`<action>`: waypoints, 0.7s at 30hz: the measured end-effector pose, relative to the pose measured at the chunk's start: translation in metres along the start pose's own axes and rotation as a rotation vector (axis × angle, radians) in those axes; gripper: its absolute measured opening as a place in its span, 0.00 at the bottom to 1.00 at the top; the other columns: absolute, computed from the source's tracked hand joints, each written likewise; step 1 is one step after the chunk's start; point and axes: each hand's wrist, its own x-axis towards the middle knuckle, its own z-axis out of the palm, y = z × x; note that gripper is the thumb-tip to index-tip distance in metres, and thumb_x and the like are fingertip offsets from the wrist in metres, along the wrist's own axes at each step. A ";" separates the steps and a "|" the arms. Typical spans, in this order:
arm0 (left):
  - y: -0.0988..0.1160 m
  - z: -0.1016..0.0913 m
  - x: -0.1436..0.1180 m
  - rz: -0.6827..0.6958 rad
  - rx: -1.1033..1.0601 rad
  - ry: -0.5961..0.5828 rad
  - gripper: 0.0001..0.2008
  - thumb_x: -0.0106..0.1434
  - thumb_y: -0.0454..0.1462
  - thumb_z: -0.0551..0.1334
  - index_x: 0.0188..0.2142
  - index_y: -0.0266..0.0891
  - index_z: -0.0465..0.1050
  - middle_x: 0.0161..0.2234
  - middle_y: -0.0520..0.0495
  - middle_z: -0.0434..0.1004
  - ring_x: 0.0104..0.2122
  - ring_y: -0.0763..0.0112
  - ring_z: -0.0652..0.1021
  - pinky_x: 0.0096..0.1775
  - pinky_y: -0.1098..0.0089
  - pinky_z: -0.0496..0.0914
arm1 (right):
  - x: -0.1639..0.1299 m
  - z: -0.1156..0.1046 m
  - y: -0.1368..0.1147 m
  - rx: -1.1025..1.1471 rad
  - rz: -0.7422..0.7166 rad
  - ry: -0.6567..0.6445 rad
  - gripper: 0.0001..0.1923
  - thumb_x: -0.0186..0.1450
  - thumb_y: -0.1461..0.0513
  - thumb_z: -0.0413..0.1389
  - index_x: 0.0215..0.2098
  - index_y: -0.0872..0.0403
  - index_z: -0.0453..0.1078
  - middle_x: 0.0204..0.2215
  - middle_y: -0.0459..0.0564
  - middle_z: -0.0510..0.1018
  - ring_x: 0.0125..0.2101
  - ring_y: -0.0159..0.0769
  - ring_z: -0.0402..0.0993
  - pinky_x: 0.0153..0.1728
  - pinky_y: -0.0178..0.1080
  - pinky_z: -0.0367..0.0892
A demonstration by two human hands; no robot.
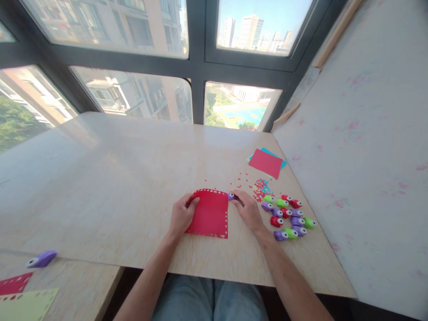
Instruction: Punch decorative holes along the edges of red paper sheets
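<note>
The left hand [182, 215] holds the red paper [210, 214] on the counter [117, 178]; the right hand [248, 209] is clamped on a purple punch [231, 196] at the paper's corner.

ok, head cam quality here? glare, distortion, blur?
Head view: strong daylight from the windows, soft sheen on the table far left; wide-angle bending of window frames; red paper and both hands sharp, left hand, right hand; small punches slightly soft.
</note>
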 end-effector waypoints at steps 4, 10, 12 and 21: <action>0.001 0.000 -0.001 -0.027 -0.021 0.042 0.15 0.63 0.46 0.58 0.37 0.37 0.75 0.32 0.46 0.78 0.31 0.66 0.75 0.32 0.70 0.68 | 0.000 -0.002 -0.004 0.034 0.027 0.013 0.15 0.65 0.62 0.51 0.48 0.51 0.73 0.46 0.53 0.79 0.48 0.42 0.74 0.53 0.48 0.68; -0.004 -0.006 -0.001 -0.064 -0.074 0.219 0.17 0.61 0.49 0.60 0.33 0.36 0.73 0.27 0.49 0.73 0.26 0.70 0.70 0.26 0.73 0.63 | 0.000 -0.004 -0.004 0.212 0.133 0.129 0.15 0.63 0.59 0.55 0.47 0.52 0.73 0.46 0.53 0.78 0.43 0.40 0.76 0.46 0.44 0.74; -0.004 -0.008 -0.001 -0.075 -0.072 0.234 0.18 0.61 0.50 0.60 0.31 0.36 0.72 0.25 0.50 0.70 0.24 0.72 0.68 0.25 0.74 0.61 | -0.001 -0.003 -0.002 0.275 0.177 0.146 0.15 0.62 0.58 0.56 0.47 0.52 0.73 0.46 0.54 0.78 0.43 0.40 0.77 0.45 0.44 0.74; 0.005 -0.005 -0.009 -0.053 -0.140 0.068 0.16 0.61 0.49 0.60 0.35 0.37 0.74 0.29 0.48 0.74 0.27 0.70 0.71 0.28 0.73 0.65 | -0.006 0.004 0.002 0.434 0.235 0.079 0.19 0.61 0.57 0.59 0.50 0.51 0.69 0.47 0.54 0.77 0.48 0.42 0.75 0.43 0.43 0.75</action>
